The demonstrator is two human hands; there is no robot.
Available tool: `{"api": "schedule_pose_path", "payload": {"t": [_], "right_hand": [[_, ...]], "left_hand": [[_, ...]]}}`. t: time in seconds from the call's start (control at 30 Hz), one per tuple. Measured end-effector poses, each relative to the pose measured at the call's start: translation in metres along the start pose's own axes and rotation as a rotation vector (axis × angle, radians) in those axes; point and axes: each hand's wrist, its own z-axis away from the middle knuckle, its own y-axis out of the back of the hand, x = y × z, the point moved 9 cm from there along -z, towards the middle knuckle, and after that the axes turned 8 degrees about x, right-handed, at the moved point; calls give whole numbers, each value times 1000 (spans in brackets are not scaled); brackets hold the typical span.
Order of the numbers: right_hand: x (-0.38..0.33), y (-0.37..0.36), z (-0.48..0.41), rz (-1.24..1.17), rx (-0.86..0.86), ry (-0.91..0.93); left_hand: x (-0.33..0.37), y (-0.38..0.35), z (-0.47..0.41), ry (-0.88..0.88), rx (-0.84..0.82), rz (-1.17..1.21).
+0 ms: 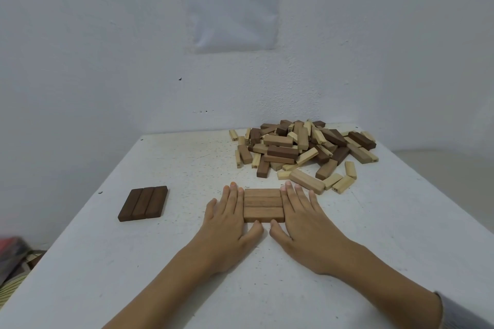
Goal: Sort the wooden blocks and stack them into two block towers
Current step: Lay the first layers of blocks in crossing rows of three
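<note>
Three mid-brown blocks [263, 205] lie side by side as one flat layer in the middle of the table. My left hand [231, 218] lies flat against the layer's left end, fingers straight. My right hand [302, 215] lies flat against its right end, and both thumbs touch the near edge. A second flat layer of three dark brown blocks [143, 203] lies apart to the left. A loose heap of mixed pale, mid-brown and dark blocks [304, 151] sits at the back right of the table.
The white table [187, 262] stands against a white wall, with a printed sheet [231, 0] taped above. The table's left edge runs diagonally, with cloth items [13, 256] on the floor beyond it. Several pale blocks [339, 181] lie just beyond my right fingertips.
</note>
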Motion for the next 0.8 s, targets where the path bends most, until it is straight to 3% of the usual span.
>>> {"api": "schedule_pose_path", "payload": {"t": [0.27, 0.4, 0.6, 0.8], "right_hand": [[5, -3, -1, -45, -75, -22], [9, 12, 2, -219, -162, -27], [17, 36, -4, -639, 23, -68], [9, 35, -8, -633, 55, 71]], "left_hand": [[-1, 1, 0, 10, -90, -24], [-5, 13, 3, -40, -159, 102], [-9, 43, 3, -20, -4, 405], [-9, 43, 0, -108, 81, 500]]}}
